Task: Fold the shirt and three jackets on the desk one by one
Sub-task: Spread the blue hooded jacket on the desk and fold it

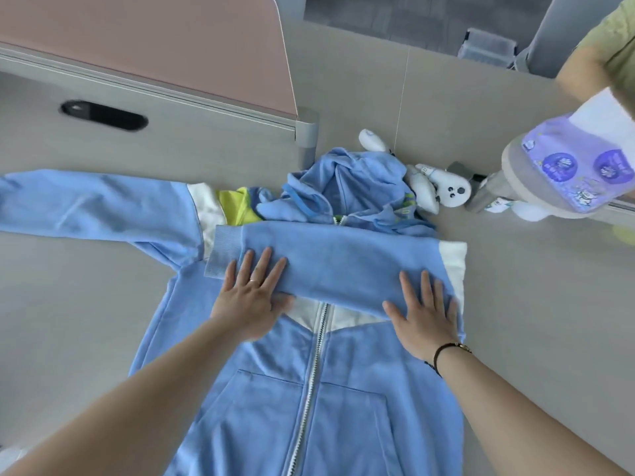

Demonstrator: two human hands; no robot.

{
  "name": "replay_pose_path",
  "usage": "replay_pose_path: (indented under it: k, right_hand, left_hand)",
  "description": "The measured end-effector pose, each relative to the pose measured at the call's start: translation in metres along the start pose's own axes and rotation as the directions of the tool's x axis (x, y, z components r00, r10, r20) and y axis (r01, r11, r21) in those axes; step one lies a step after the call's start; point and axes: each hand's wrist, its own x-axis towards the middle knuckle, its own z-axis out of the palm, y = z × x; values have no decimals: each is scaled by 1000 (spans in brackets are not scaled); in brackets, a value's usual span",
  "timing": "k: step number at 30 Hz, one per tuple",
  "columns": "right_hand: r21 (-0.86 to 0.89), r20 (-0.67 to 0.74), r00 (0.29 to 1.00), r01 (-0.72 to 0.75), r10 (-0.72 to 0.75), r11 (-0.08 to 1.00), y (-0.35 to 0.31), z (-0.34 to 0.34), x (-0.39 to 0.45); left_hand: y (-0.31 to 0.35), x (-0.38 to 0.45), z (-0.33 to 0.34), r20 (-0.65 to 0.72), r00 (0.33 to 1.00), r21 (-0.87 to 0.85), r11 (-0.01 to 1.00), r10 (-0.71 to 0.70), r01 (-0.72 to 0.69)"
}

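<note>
A light blue zip-up hooded jacket [309, 389] with white panels lies front up on the grey desk [86, 321]. Its right sleeve [326, 262] is folded across the chest, cuff pointing left. The other sleeve [86, 207] stretches out flat to the left. The hood [347, 190] is bunched at the far end. My left hand [254, 293] presses flat with spread fingers on the folded sleeve near its cuff. My right hand [426, 314] lies flat on the same sleeve near the white shoulder panel.
Two white handheld controllers [443, 190] lie beyond the hood. Another person's arm [591, 63] holds a purple-printed packet [577, 170] at the right. A pink desk divider [154, 46] with a grey rail stands at the back left, with a black cable slot [103, 115] below it.
</note>
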Motion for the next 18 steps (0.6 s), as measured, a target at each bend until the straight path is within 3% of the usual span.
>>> replay_pose_path:
  k: [7,12,15,18]
  right_hand:
    - [-32,137,990,17,-12,999,4,-12,8]
    - [2,94,996,1,-1,1000,4,-25,-10]
    - [23,61,998,11,-12,1000,-24,-21,-33]
    - [9,53,992,112,-113,994,-76,-24,-53]
  left_hand:
    - [8,0,-39,234,971,-58,996,-56,72]
    - [-14,-49,-74,140,990,106,994,-4,-11]
    - [-48,-80,-87,116,989,98,991,-97,85]
    - [-90,-101,-100,85,965,27,968,-250,248]
